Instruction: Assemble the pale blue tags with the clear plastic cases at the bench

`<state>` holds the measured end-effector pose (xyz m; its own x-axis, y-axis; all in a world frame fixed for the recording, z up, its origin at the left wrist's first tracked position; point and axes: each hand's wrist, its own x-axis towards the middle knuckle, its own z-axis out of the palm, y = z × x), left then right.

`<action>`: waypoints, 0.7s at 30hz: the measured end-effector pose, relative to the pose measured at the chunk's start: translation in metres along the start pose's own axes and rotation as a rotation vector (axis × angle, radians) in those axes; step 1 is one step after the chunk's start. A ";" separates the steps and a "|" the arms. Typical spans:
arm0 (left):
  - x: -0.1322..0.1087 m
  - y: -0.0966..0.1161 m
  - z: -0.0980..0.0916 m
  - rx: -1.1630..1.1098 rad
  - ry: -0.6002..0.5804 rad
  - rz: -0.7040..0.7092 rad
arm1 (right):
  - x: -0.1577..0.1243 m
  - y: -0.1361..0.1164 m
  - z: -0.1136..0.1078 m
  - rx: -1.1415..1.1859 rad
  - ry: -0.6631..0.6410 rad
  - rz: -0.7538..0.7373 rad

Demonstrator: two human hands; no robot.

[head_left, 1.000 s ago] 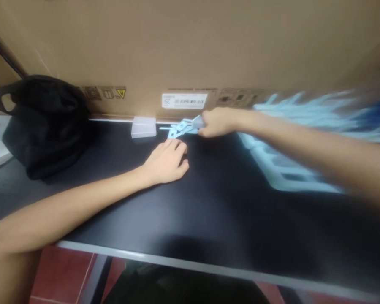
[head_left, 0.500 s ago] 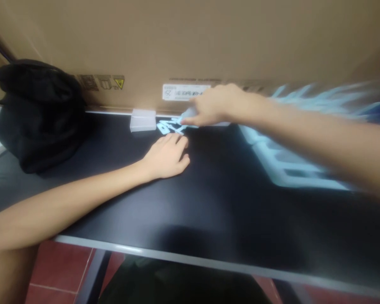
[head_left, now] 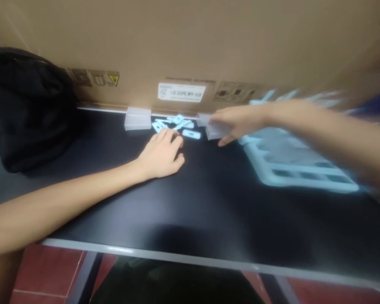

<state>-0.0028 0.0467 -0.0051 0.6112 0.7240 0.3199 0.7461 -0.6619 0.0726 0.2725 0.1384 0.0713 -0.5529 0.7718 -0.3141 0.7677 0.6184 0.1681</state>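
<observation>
My left hand (head_left: 162, 154) rests on the black tabletop, fingers slightly bent and apart, with nothing in it. Just beyond its fingertips lies a loose pile of small light-blue flat pieces (head_left: 179, 121). One separate flat piece (head_left: 191, 134) with a dark slot lies to the right of them. My right hand (head_left: 236, 122) has its fingers and thumb around the right end of a small white box (head_left: 213, 131), which sits on the table. A second white block (head_left: 203, 119) shows behind that box, partly covered.
A light-blue plastic rack (head_left: 307, 184) with slots and upright prongs stands at the right under my forearm. Another white box (head_left: 137, 119) is left of the pile. A black bag (head_left: 31, 114) stands far left. A large cardboard carton (head_left: 190, 46) walls off the back.
My right hand has moved right, from the light-blue pieces to the small white box. A slotted light-blue piece now lies apart at the pile's right. My left hand has stayed in place.
</observation>
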 end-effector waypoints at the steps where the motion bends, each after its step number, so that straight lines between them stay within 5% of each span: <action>1: 0.000 0.000 0.000 0.003 0.006 -0.008 | 0.001 0.001 0.002 -0.004 -0.017 -0.018; 8: 0.000 0.002 0.000 0.005 -0.041 -0.082 | 0.012 0.010 0.005 0.056 0.027 -0.035; 14: 0.002 0.002 -0.003 -0.011 -0.065 -0.069 | 0.019 0.011 0.013 -0.032 0.123 0.109; 21: 0.002 0.001 -0.001 -0.009 -0.060 -0.051 | 0.006 -0.036 -0.002 -0.091 0.219 -0.052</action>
<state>-0.0014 0.0474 -0.0036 0.5875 0.7669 0.2583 0.7743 -0.6255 0.0962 0.2414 0.1209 0.0651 -0.6558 0.7459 -0.1164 0.7093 0.6616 0.2432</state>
